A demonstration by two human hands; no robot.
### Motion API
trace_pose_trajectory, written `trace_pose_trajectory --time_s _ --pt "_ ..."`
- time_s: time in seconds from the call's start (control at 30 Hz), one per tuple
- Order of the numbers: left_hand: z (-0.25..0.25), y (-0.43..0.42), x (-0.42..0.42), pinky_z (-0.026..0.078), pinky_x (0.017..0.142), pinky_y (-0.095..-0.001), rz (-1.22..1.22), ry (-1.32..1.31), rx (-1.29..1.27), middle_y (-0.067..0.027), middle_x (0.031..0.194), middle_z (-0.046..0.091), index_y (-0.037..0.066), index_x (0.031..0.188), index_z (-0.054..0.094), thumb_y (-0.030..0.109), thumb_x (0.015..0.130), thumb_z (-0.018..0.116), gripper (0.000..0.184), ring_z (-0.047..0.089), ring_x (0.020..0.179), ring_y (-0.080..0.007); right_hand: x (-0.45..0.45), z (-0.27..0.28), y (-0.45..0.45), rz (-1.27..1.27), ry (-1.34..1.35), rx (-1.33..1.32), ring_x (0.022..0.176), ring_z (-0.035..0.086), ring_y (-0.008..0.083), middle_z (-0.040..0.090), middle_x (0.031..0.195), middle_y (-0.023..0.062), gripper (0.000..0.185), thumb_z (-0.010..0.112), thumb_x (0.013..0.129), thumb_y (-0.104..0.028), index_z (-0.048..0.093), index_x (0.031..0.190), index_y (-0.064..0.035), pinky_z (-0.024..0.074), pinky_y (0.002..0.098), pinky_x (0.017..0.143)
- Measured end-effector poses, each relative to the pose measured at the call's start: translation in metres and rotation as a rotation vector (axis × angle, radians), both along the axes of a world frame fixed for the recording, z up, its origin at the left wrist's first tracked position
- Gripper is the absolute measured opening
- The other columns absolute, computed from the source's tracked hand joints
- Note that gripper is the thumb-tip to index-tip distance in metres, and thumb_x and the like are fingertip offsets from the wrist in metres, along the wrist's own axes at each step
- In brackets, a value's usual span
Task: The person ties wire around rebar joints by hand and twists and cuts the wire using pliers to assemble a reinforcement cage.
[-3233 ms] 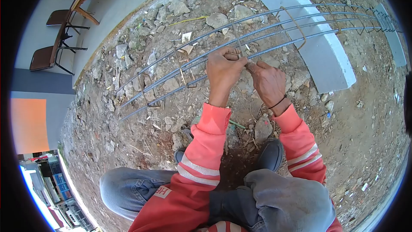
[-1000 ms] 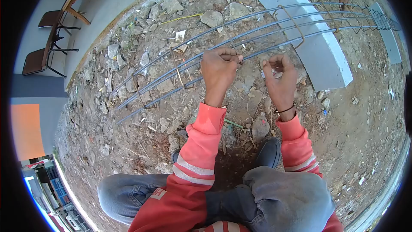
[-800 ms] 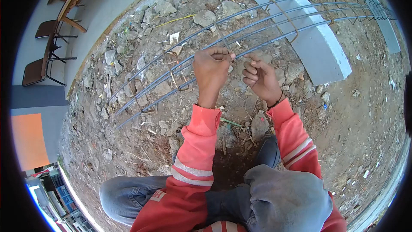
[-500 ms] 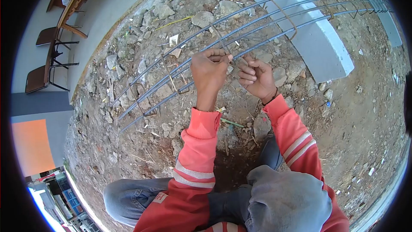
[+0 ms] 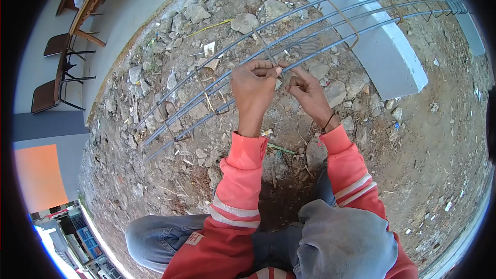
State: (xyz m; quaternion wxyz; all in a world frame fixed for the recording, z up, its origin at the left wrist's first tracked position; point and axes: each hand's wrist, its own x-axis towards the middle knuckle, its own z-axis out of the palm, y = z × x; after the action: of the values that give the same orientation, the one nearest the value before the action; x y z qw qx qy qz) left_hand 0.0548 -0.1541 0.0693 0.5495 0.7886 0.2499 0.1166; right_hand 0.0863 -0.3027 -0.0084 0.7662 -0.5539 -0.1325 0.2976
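Note:
A long cage of steel rebar (image 5: 305, 33) runs diagonally in front of me, with bent square stirrups (image 5: 339, 15) around its bars. My left hand (image 5: 253, 90) is closed in a pinch at the near bar, where the lower corner of one stirrup (image 5: 263, 46) meets it. Just right of that joint is my right hand (image 5: 310, 94), its fingers curled and the index finger reaching toward the left fingertips. Whatever lies between the right fingers is too small to make out.
A grey concrete block (image 5: 380, 51) lies under the cage, and another block (image 5: 465, 26) supports its far end. Broken stones (image 5: 244, 22) cover the ground. Brown chairs (image 5: 46, 95) and a wooden table (image 5: 85, 13) stand on the paved floor at left.
My right hand has turned, and its index finger now stretches to the joint at the near bar. The left hand keeps its pinch almost in place. A hand at the top edge is gone from view.

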Motion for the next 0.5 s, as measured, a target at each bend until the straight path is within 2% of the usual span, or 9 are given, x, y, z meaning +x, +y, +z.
trace_pose_trajectory --time_s 0.03,0.17,0.23,0.27,0.33,0.37,0.43,0.5 --pt "0.001 -0.001 0.0 0.053 0.061 -0.0271 -0.002 -0.007 -0.002 -0.0123 0.079 0.075 -0.004 0.089 0.075 0.008 0.077 0.08 0.017 0.069 0.067 -0.0149 0.0 -0.003 0.001 -0.087 -0.302 -0.259 0.059 0.04 0.0056 0.048 0.075 -0.0034 0.065 0.058 0.087 -0.001 0.048 0.149 -0.0186 0.0342 0.0233 0.056" --pt "0.001 0.002 0.0 0.053 0.061 -0.0273 -0.005 0.0 0.011 -0.0126 0.079 0.075 -0.004 0.089 0.075 0.008 0.077 0.08 0.018 0.069 0.066 -0.0149 0.002 -0.012 0.004 -0.116 -0.317 -0.19 0.06 0.042 0.0069 0.048 0.076 -0.0036 0.064 0.058 0.085 0.0 0.053 0.146 -0.0216 0.037 0.0249 0.058" --pt "-0.001 0.002 0.001 0.053 0.06 -0.0273 -0.016 -0.009 0.019 -0.0131 0.078 0.075 -0.004 0.089 0.075 0.008 0.077 0.08 0.018 0.069 0.066 -0.0149 0.004 -0.016 0.005 -0.103 -0.412 -0.229 0.07 0.052 0.0071 0.051 0.086 -0.0014 0.059 0.06 0.088 0.003 0.053 0.144 -0.015 0.046 0.0251 0.068" --pt "-0.002 0.002 0.002 0.053 0.06 -0.0273 -0.018 -0.01 0.017 -0.0131 0.078 0.075 -0.004 0.089 0.075 0.008 0.077 0.08 0.018 0.069 0.066 -0.0149 0.007 -0.018 0.003 -0.105 -0.414 -0.231 0.07 0.052 0.0071 0.051 0.086 -0.0014 0.059 0.06 0.088 0.003 0.053 0.144 -0.015 0.046 0.0251 0.068" --pt "0.002 0.0 0.001 0.053 0.06 -0.0269 -0.007 0.017 0.021 -0.0133 0.079 0.075 -0.004 0.089 0.075 0.008 0.077 0.08 0.017 0.069 0.066 -0.0147 0.008 -0.005 0.002 -0.222 -0.73 -0.496 0.07 0.058 0.0145 0.056 0.088 0.0031 0.06 0.062 0.085 0.001 0.056 0.141 -0.0177 0.0483 0.0294 0.064" --pt "0.001 0.0 0.001 0.053 0.06 -0.0269 -0.01 0.02 0.021 -0.0133 0.079 0.075 -0.004 0.089 0.075 0.008 0.077 0.08 0.017 0.069 0.066 -0.0147 0.009 -0.006 0.001 -0.224 -0.727 -0.497 0.07 0.058 0.0145 0.056 0.088 0.0031 0.06 0.062 0.085 0.001 0.056 0.141 -0.0177 0.0483 0.0294 0.064" --pt "-0.001 0.001 0.001 0.052 0.059 -0.0267 -0.017 0.003 -0.008 -0.0131 0.079 0.075 -0.004 0.088 0.075 0.008 0.077 0.08 0.017 0.068 0.065 -0.0144 0.011 -0.009 0.0 -0.401 -1.12 -0.72 0.071 0.061 0.0232 0.059 0.089 0.0085 0.063 0.064 0.081 0.001 0.058 0.14 -0.0207 0.0492 0.0351 0.061" --pt "-0.001 0.0 0.001 0.052 0.059 -0.0269 -0.014 0.005 -0.012 -0.0131 0.079 0.075 -0.004 0.088 0.074 0.008 0.078 0.08 0.017 0.068 0.065 -0.0142 0.006 -0.02 0.004 -0.432 -1.114 -0.732 0.072 0.061 0.0256 0.06 0.09 0.0091 0.059 0.065 0.079 0.001 0.061 0.135 -0.018 0.0493 0.0371 0.062"
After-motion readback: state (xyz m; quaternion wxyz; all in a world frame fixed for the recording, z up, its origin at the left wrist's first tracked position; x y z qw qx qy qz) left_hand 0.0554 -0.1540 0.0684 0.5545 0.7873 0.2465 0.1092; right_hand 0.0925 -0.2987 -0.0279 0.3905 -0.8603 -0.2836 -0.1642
